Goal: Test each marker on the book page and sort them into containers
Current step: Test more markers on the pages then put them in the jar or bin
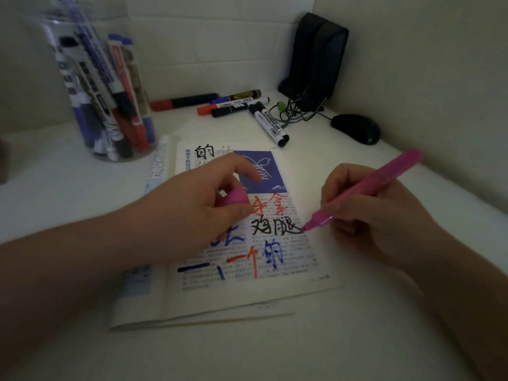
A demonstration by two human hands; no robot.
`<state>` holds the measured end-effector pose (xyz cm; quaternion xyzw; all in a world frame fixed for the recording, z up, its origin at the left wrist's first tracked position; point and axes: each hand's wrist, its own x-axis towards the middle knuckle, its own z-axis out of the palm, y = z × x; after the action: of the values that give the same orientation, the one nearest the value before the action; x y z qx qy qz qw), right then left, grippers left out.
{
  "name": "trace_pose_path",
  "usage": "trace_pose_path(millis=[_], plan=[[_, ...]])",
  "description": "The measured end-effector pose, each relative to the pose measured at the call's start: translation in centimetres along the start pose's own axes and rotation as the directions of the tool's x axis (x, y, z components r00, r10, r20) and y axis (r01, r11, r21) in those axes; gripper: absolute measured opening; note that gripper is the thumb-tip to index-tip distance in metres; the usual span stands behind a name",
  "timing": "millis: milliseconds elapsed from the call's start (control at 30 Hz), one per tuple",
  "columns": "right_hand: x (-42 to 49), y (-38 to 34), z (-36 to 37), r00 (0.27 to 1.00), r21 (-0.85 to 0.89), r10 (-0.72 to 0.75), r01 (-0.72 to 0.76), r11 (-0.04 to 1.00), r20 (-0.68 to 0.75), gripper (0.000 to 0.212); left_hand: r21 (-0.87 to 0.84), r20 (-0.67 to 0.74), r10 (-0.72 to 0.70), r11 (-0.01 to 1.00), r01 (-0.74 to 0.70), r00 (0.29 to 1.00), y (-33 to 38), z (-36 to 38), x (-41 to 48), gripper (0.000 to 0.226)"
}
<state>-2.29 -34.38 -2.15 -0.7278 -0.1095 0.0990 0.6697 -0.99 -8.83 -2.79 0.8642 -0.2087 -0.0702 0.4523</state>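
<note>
Pink marker tip is touching book page, 3 o'clock side | right hand is gripping barrel | left hand is pinching pink cap | jar at 10 o'clock is holding many sorted markers | loose markers at 12 o'clock likely awaiting testing

The left forearm and right forearm reach in from the near edge of the bench, the left hand curled round a pink cap, the right hand pinching a pink marker in a writing grip.
</note>
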Motion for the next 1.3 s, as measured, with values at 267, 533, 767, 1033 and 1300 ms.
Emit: trace_pose_path(millis=[267,533,767,1033,1300], plan=[[-0.6,-0.7,0.3,0.998,-0.293,-0.007,0.022,0.956,0.055,0.009,0.064,0.027,-0.054,0.997,0.053,0.998,0.4,-0.2,-0.2,0.031],[-0.7,-0.6,1.0,0.999,-0.454,-0.032,0.029,0.891,0.001,0.013,0.052,0.026,-0.044,0.998,0.042,0.999,-0.1,-0.1,0.0,0.021],[-1.2,-0.9,1.3,0.998,-0.422,-0.023,0.046,0.906,0.058,0.004,-0.046,0.033,-0.066,0.997,0.067,0.997,-0.3,0.0,0.2,0.008],[-1.0,-0.4,1.0,0.997,-0.343,-0.042,0.062,0.937,0.067,0.007,-0.066,0.02,-0.057,0.996,0.058,0.998,-0.4,0.2,0.2,0.012],[-0.9,-0.7,0.5,0.999,-0.456,0.022,0.003,0.89,0.049,0.007,-0.117,0.044,-0.065,0.991,0.069,0.997,0.0,-0.1,0.0,0.035]])
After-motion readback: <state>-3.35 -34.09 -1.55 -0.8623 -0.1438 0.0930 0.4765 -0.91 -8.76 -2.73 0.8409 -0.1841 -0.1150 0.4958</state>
